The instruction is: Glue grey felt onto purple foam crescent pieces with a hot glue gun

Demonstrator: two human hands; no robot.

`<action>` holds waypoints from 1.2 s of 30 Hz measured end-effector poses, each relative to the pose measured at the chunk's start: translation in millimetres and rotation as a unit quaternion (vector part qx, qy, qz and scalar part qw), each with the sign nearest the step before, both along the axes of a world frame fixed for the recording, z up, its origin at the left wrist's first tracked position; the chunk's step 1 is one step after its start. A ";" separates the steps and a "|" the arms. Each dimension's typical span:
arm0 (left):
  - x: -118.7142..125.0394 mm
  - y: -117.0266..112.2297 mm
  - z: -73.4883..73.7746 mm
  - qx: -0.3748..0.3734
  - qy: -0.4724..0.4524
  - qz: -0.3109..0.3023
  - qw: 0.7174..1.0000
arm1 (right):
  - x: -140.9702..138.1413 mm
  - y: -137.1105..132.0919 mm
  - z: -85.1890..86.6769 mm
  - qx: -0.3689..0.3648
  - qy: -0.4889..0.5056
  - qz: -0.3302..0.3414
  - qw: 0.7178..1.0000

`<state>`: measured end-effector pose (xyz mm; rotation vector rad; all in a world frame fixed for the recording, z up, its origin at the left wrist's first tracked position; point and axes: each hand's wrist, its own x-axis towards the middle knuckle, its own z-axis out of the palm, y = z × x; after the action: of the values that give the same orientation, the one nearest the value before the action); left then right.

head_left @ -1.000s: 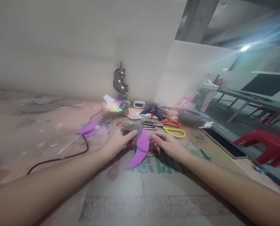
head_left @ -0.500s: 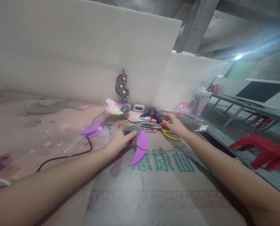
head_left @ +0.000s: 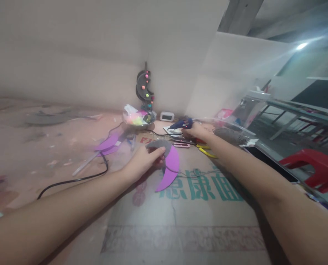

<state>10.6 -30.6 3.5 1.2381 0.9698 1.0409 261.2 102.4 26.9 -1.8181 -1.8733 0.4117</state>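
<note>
My left hand (head_left: 144, 160) is closed on a grey crescent (head_left: 159, 145) joined to a purple foam crescent (head_left: 169, 171), held just above the printed cardboard (head_left: 197, 206). Far across the table, my right hand (head_left: 195, 131) is stretched out and rests on the blue glue gun (head_left: 182, 124). Its fingers curl around the gun's handle. Scissors with orange and yellow handles (head_left: 205, 150) lie right below that hand, partly hidden by my wrist.
A black crescent ornament with coloured balls (head_left: 145, 88) stands in the wall corner above a bowl of bright pieces (head_left: 137, 119). A small white clock (head_left: 166, 116), purple foam offcuts (head_left: 108, 144), a black cable (head_left: 78, 179), a dark tablet (head_left: 274, 163) and a red stool (head_left: 313, 167) are around.
My right hand left the purple crescent, reached away over the scissors and closed on the glue gun. The left hand kept its hold on the crescents.
</note>
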 end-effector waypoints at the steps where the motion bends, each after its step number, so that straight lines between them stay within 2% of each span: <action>1: 0.1 -0.6 1.1 -0.004 -0.007 0.000 1.000 | 1.3 -1.0 2.2 0.000 0.004 -0.003 1.000; 5: -0.1 -2.4 4.6 -0.014 -0.001 -0.004 1.000 | 7.3 -11.8 15.5 0.000 0.033 0.005 0.999; 10: 0.6 -2.8 6.9 0.000 0.019 0.004 1.000 | 7.0 -39.1 29.0 0.001 0.103 0.038 0.994; 13: 0.3 -0.7 3.8 0.022 0.036 0.007 0.999 | 4.8 -63.9 30.3 0.027 0.153 0.065 0.986; 17: -2.9 4.1 -4.7 0.062 0.074 0.008 0.995 | 1.3 -106.3 23.4 0.057 0.252 0.108 0.960; 20: -5.6 6.6 -8.8 0.080 0.096 0.021 0.992 | -3.1 -138.0 15.5 0.024 0.188 0.118 0.975; 24: -6.9 7.2 -7.3 0.086 0.091 0.019 0.992 | -8.8 -165.4 4.5 0.022 0.088 0.071 0.993; 28: -5.9 7.3 -3.9 0.083 0.052 0.009 0.995 | -11.1 -175.9 -3.0 0.041 0.057 0.080 0.994; 36: -3.9 6.9 -3.6 0.041 -0.013 0.005 0.999 | -20.5 -184.9 -3.6 0.020 0.088 0.122 0.988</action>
<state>6.7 -23.7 -0.2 1.2850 0.9219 1.1125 240.8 -82.5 23.3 -1.4790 -1.9702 0.5953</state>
